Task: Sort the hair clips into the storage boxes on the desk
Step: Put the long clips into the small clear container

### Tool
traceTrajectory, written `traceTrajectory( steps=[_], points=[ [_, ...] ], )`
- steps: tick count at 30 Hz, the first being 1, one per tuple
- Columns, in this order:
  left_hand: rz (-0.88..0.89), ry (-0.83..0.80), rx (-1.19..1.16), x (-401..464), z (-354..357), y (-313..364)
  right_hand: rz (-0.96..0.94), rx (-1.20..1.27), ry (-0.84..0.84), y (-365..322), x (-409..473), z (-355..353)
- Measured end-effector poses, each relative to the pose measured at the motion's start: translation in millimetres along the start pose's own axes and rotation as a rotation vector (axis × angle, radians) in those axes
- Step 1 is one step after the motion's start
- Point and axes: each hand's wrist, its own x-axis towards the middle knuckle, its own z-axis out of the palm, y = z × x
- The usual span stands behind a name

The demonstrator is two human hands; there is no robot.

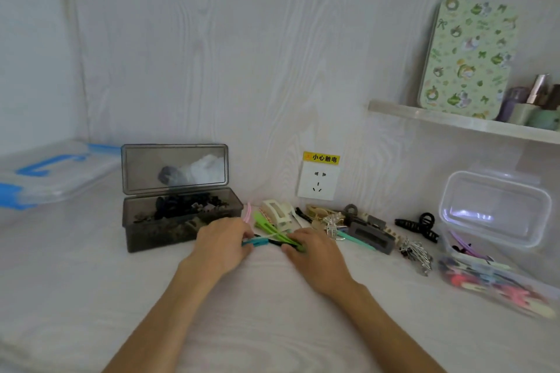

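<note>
Several slim clips (pixel 269 241) are pinched at mid-desk between the left hand (pixel 222 247) and right hand (pixel 315 254), long axis three-to-nine o'clock, with the dark box (pixel 178 221) at ten o'clock, nearer the left hand.

Worktop (pixel 91 297): pale wood-grain surface, meeting a matching wall at the back.
Left rear: clear lid with blue handle (pixel 51 171), lying flat.
Centre left: smoky grey box (pixel 178 221), lid hinged upright, dark clips inside.
Centre: loose clips (pixel 348 225) in a row along the wall, from the grey box to the clear box; among them a white claw clip (pixel 277 212) and a black claw clip (pixel 419 225).
Right: clear box (pixel 497 278), lid raised against the wall, coloured clips inside.
Front: bare.
Shelf (pixel 460 121), upper right: patterned green tin (pixel 466 56) leaning on the wall, small bottles (pixel 533 103) beside it.
</note>
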Motion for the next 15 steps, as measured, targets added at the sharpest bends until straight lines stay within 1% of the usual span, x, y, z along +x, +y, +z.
traceTrajectory(
  steps=[2, 7, 10, 15],
  points=[
    [0.039, -0.02, -0.054, 0.0, 2.0, 2.3, -0.014, 0.019, -0.02, 9.4, -1.9, -7.8],
    [0.121, -0.024, -0.107, 0.8, 6.6, 5.5, -0.021, -0.03, -0.149, 47.2, -18.0, -37.0],
    [0.181, 0.006, -0.137, -0.9, 11.0, 12.4, -0.009, -0.03, -0.136, 70.3, -37.5, -56.0],
    [0.256, 0.099, -0.172, 0.1, 21.8, 19.5, -0.033, -0.183, -0.088, 103.4, -76.9, -76.4]
  ],
)
